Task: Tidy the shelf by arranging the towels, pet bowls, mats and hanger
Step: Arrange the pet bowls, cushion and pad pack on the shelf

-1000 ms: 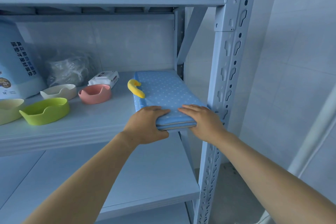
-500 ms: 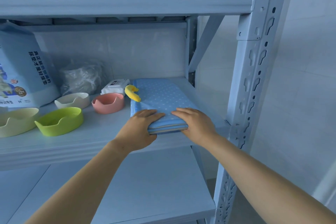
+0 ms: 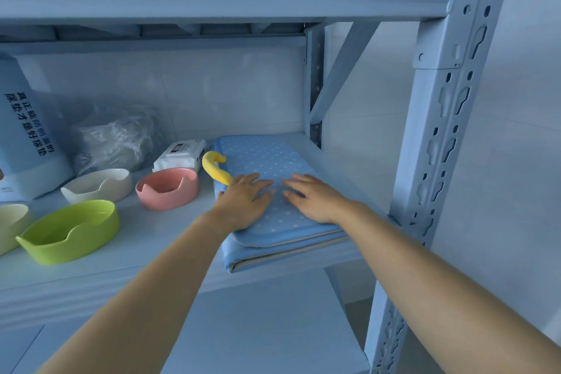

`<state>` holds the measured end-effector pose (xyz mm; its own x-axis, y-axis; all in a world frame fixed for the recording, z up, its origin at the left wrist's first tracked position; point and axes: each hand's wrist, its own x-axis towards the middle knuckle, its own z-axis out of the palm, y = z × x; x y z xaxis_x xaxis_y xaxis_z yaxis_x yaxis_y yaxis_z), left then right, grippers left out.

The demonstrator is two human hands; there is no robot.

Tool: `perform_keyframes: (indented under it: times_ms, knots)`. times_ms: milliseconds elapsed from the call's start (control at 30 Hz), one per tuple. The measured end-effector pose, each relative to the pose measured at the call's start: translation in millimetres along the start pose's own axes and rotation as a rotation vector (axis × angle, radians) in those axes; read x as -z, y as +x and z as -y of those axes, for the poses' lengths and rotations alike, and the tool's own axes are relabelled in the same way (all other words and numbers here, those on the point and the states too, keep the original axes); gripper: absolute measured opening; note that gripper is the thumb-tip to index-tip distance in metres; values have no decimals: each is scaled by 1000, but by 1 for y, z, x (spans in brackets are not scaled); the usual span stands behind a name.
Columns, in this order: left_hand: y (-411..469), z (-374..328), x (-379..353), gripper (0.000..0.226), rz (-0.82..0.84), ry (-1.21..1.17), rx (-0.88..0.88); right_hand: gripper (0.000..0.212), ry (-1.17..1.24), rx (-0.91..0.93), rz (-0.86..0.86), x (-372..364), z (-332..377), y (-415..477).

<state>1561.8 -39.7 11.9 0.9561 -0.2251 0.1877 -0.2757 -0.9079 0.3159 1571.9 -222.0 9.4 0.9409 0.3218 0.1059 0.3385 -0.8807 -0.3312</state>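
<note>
On the middle shelf board (image 3: 136,246), at its right end, lies the folded light-blue mat with white dots (image 3: 267,158). Its long axis runs front to back: the far end is near the rear wall and the near end reaches the board's front lip. The stacked layers and a pale underside show at the near end.

The left hand (image 3: 246,203) and right hand (image 3: 315,197) rest flat on top of the mat, fingers straight and pointing inward. They lie side by side, slightly apart, and grip nothing.

The yellow hook-shaped plastic hanger (image 3: 215,168) lies against the mat's left edge, just beyond the left hand.

Left of the mat, four cat-eared pet bowls stand mouth up with bare inner floors visible:
- pink bowl (image 3: 167,188), near the mat
- cream bowl (image 3: 97,185)
- lime-green bowl (image 3: 69,231), nearest the front lip
- pale bowl (image 3: 9,225), cut off by the frame edge

Behind them stand a white wipes pack (image 3: 179,155), a crumpled clear plastic bag (image 3: 112,136) and a tall blue printed bag (image 3: 27,146).

A strip of bare board separates the mat's right side from the perforated front post (image 3: 437,161).
</note>
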Motion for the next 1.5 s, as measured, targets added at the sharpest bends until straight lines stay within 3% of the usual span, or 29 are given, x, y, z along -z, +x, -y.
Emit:
perform_keyframes:
  times_ms: [67,133,567,1200,1367,1500]
  knots:
    - [3,-7,-8,50,140,209,28,52,-109,-29,112,-4,-2,0]
    - [0,-14,-13,50,178,265,15,52,-135,-45,135,-4,-5,-7]
    - [-3,-77,-43,51,81,324,-133,51,-145,-111,32,14,-51,-69]
    - [-5,-75,-41,50,84,257,-89,50,-66,-71,-14,13,-57,-66]
    - [-8,-69,-41,40,-85,-15,-106,34,214,-101,-272,15,-58,-69]
    - [-17,-70,-38,28,-175,-217,-65,22,239,-69,-303,17,-58,-74]
